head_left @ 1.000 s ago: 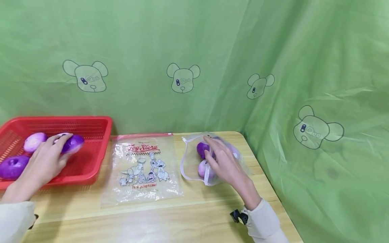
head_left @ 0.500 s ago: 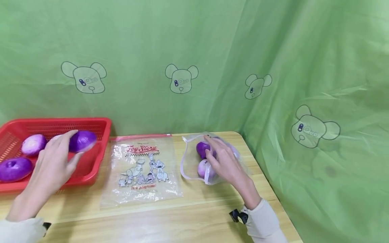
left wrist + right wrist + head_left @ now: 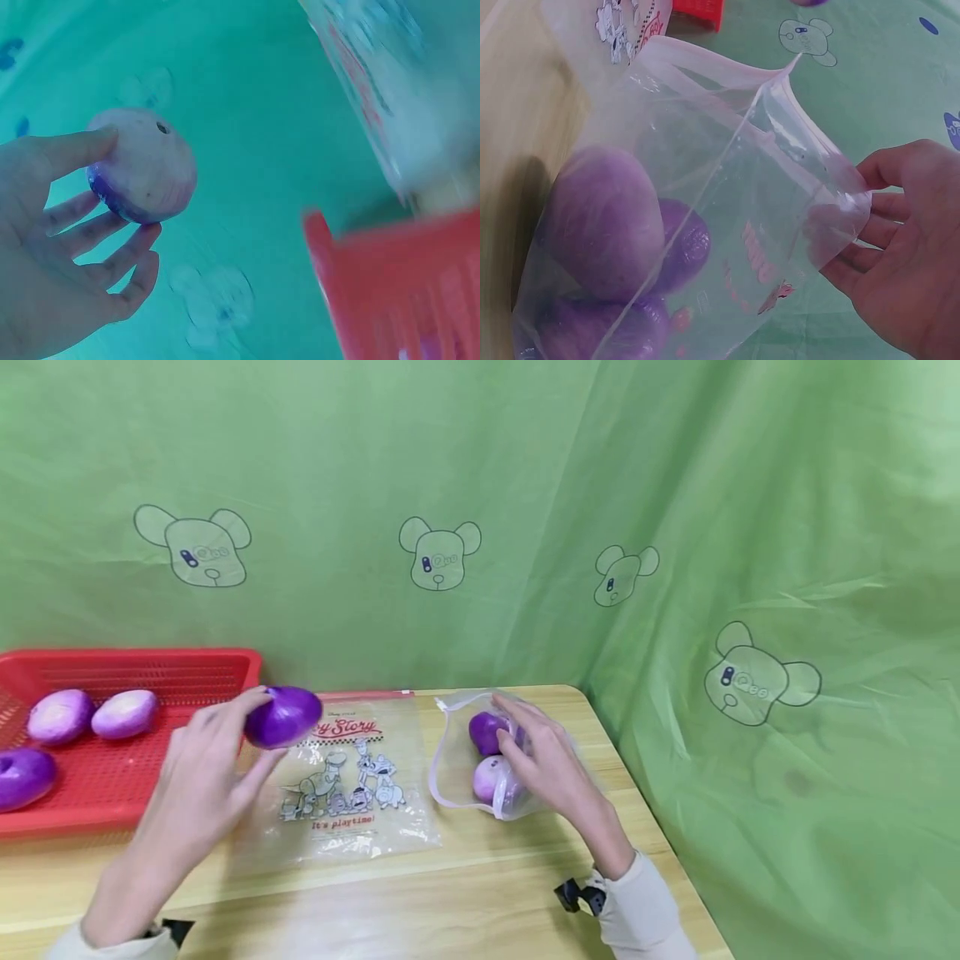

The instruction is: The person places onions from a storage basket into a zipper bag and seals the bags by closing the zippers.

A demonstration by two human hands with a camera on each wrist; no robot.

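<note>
My left hand (image 3: 198, 768) pinches a glossy purple oval fruit-like piece (image 3: 283, 717) between thumb and fingers, raised above the table beside the red basket (image 3: 202, 802). In the left wrist view the piece (image 3: 146, 165) shows a pale side with a small dark spot. At the right, my right hand (image 3: 551, 760) pinches the rim of a clear zip bag (image 3: 697, 142), keeping its mouth spread toward the left. Several similar purple pieces (image 3: 604, 225) lie inside this bag. The right wrist view shows the fingertips partly behind the bag's film.
A flat clear zip bag (image 3: 352, 835) with a Toy Story print lies between basket and filled bag. Three purple and pale pieces (image 3: 126, 714) sit in the basket. Green curtain (image 3: 495, 460) hangs behind and to the right of the wooden table (image 3: 420, 902).
My left hand has lifted the purple piece out of the basket and carried it right, over the flat bag's left edge. My right hand stays at the bag's rim.
</note>
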